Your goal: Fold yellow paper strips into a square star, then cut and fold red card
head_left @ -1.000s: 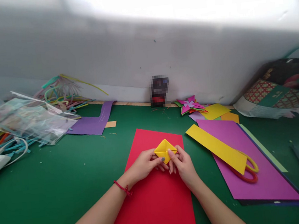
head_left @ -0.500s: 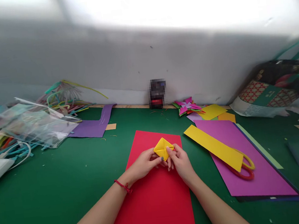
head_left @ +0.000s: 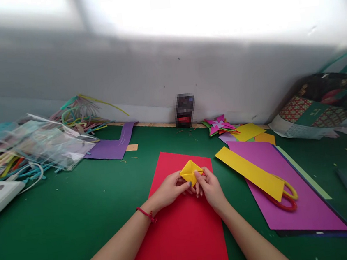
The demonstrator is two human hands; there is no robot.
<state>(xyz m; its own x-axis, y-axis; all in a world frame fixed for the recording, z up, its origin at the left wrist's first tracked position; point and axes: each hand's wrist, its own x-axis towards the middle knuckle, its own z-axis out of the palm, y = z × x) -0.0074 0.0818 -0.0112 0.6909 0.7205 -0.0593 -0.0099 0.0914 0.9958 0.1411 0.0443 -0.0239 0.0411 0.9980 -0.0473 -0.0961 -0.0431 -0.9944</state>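
A small yellow folded paper [head_left: 191, 170], diamond-shaped with crease lines meeting at its middle, is held between both hands. My left hand [head_left: 173, 186] pinches its left and lower edges, the thumb at the bottom corner. On the other side, my right hand [head_left: 210, 186] grips it with the thumb pressed on its face near the centre. Fingers of both hands curl beneath the paper, partly hidden. Under the hands lies a sheet of red paper [head_left: 178, 237] on the green table [head_left: 87, 226].
Right: a yellow strip [head_left: 249, 171] over scissors [head_left: 288, 204] on purple paper [head_left: 303, 219]. Behind: folded paper stars [head_left: 219, 125], yellow scraps [head_left: 249, 131] and a pixelated dark object [head_left: 185, 110]. Left: a plastic bag [head_left: 66, 145], pipe cleaners [head_left: 80, 115], a white device [head_left: 1, 197]. Far right: a patterned bag [head_left: 317, 108].
The whole view has shifted slightly, so everything appears a little further right. Both hands keep the same hold on the yellow folded paper.
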